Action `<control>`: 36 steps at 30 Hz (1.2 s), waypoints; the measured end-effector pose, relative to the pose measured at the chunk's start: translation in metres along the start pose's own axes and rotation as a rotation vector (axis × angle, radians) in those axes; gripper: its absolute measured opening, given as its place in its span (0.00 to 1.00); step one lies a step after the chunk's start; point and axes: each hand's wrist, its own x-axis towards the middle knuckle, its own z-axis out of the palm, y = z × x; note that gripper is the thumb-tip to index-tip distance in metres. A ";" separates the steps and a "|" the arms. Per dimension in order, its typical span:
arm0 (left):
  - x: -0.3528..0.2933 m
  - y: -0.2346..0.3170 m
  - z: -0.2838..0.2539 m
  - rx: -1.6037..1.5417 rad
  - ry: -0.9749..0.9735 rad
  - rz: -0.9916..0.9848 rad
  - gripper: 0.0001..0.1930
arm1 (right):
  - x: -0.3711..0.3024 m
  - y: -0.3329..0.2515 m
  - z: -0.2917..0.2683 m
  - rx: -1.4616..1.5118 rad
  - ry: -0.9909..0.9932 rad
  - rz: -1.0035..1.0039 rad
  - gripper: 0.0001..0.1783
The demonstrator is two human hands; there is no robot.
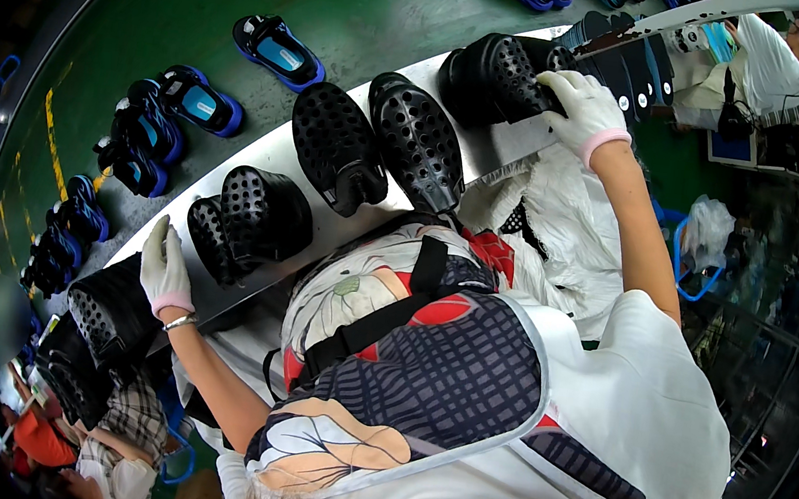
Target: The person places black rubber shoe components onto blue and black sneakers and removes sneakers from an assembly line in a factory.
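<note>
On a pale metal bench [342, 227], black perforated shoe-shaped forms stand in a row. My right hand [584, 112], in a white glove, has its fingers and thumb closed round the end of the black shoe form [503, 76] at the right. In front of my body are two more such forms, one [337, 145] leaning left and another [419, 141] beside it. A further pair [258, 216] sits right of my gloved left hand [165, 264]. Its fingers are stretched out and it seems to hold nothing. Black shoe forms [114, 308] lie just to its left.
Black-and-blue shoes [279, 50] stand on a green surface [199, 11] beyond the bench, with several more farther left. Dark flat pieces [635, 69] are lined up at the far right. Other people [776, 72] are at the right and lower left. White cloth [576, 212] bunches below my right hand.
</note>
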 end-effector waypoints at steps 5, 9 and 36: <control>-0.006 -0.034 -0.002 0.049 0.004 0.060 0.16 | 0.020 -0.019 0.003 -0.089 -0.070 -0.044 0.25; -0.003 -0.029 0.004 0.128 0.033 0.111 0.15 | 0.017 -0.019 -0.010 -0.039 -0.032 -0.149 0.26; -0.016 -0.021 -0.007 0.010 0.079 0.042 0.13 | 0.004 -0.092 -0.058 0.347 0.212 -0.004 0.09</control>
